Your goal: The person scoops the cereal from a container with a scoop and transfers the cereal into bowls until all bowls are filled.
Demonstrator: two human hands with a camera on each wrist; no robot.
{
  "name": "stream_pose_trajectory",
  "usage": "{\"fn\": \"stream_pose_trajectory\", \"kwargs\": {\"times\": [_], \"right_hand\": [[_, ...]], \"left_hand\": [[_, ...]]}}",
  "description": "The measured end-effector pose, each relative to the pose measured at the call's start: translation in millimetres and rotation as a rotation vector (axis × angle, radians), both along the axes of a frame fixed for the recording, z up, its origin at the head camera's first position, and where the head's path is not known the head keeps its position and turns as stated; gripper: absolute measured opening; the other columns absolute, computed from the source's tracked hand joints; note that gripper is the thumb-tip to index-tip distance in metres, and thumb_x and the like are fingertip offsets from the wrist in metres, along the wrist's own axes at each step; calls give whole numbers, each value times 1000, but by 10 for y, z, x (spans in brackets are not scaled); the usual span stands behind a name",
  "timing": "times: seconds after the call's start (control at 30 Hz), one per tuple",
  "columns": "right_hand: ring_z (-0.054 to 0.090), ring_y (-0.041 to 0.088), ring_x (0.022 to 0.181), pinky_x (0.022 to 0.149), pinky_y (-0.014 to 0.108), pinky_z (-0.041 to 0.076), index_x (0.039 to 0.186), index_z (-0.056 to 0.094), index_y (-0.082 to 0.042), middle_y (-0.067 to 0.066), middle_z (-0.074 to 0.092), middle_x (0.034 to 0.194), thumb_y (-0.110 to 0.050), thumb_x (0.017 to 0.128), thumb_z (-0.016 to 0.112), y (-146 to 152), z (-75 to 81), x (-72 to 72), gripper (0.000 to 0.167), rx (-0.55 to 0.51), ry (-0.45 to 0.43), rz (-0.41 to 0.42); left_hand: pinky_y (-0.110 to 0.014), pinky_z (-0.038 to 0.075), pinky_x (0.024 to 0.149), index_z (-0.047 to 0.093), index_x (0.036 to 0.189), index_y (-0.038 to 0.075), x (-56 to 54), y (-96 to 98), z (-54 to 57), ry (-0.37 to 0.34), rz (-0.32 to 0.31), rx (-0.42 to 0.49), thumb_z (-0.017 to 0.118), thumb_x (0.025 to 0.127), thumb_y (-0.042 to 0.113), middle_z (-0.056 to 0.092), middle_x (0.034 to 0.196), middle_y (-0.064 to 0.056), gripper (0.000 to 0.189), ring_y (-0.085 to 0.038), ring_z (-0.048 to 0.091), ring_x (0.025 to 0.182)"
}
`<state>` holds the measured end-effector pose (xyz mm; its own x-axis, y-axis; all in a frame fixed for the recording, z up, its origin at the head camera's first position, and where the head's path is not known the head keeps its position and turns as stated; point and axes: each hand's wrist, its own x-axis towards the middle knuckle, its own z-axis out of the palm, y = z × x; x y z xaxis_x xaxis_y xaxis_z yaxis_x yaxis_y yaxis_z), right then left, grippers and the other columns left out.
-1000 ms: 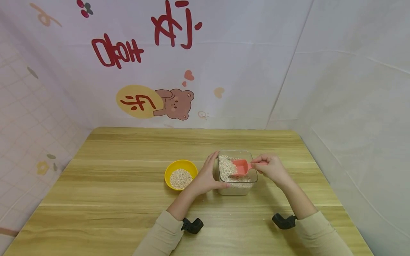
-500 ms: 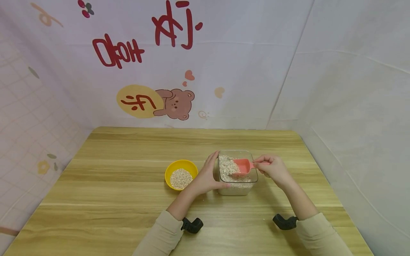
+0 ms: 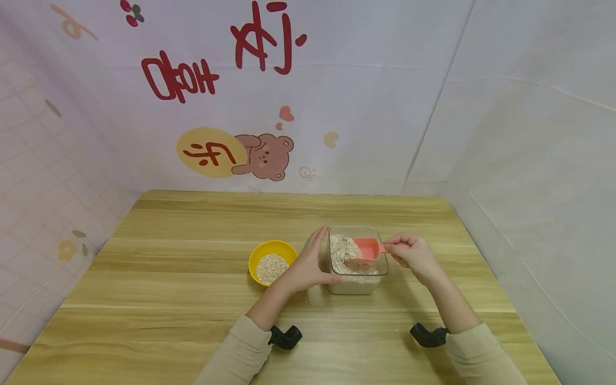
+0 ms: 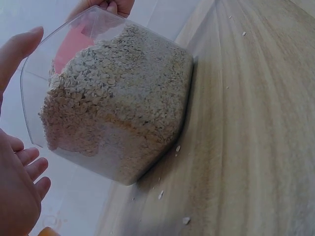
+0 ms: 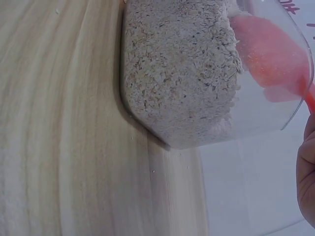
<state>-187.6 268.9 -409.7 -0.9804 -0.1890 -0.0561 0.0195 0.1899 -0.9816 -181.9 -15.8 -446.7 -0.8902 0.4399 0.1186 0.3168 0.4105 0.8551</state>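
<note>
A clear square container [image 3: 353, 287], part full of oat flakes [image 4: 118, 93], stands on the table. My left hand [image 3: 308, 267] holds it at its left side, thumb along the near face and fingers toward the far left corner. With fingertips and thumb, my right hand [image 3: 411, 255] pinches the handle of a pink scoop [image 3: 368, 249]. The scoop's bowl lies inside the container at the right, its front edge against the heaped oats, as the right wrist view shows through the wall. Left of the left hand sits a yellow bowl [image 3: 256, 252] with oats in it.
The wooden table [image 3: 159, 256] runs up to a printed cloth wall [image 3: 366, 133] at the back. Another pale cloth [image 3: 534, 176] hangs along the right side. A few loose flakes [image 4: 186, 220] lie on the tabletop beside the container.
My right hand and the scoop have drawn slightly to the right inside the container, away from the heaped oats. The left hand keeps its place on the container.
</note>
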Motion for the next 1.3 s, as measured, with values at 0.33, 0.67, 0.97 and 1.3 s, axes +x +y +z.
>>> {"fn": "stream_pose_trajectory", "kwargs": {"times": [0.33,0.67,0.97,1.3], "right_hand": [[35,7,48,44,24,28,96,67,7,-1,52,59,-2,93,61,23,15,26,12,-47,31,-10],[35,6,48,44,23,27,91,70,-3,-2,52,58,-2,92,61,29,-3,41,9,-86,52,-38],[38,5,48,44,20,30,85,71,-8,-3,53,59,-1,91,63,-24,54,71,12,-124,62,-45],[35,6,48,45,24,24,84,72,-8,-2,50,57,1,89,63,-152,143,82,14,-167,60,-54]], "left_hand": [[-54,22,108,7,155,28,33,-46,64,8,-11,-25,85,65,49,3,159,2,122,-24,11,143],[-56,23,107,6,154,33,93,-137,108,0,17,-59,86,62,51,4,159,3,123,-25,12,143],[-55,23,107,6,154,32,127,-285,148,21,35,-75,88,64,43,4,159,2,122,-25,12,143],[-55,24,107,8,154,32,133,-519,145,49,65,-117,83,62,58,7,159,2,122,-26,15,142]]}}
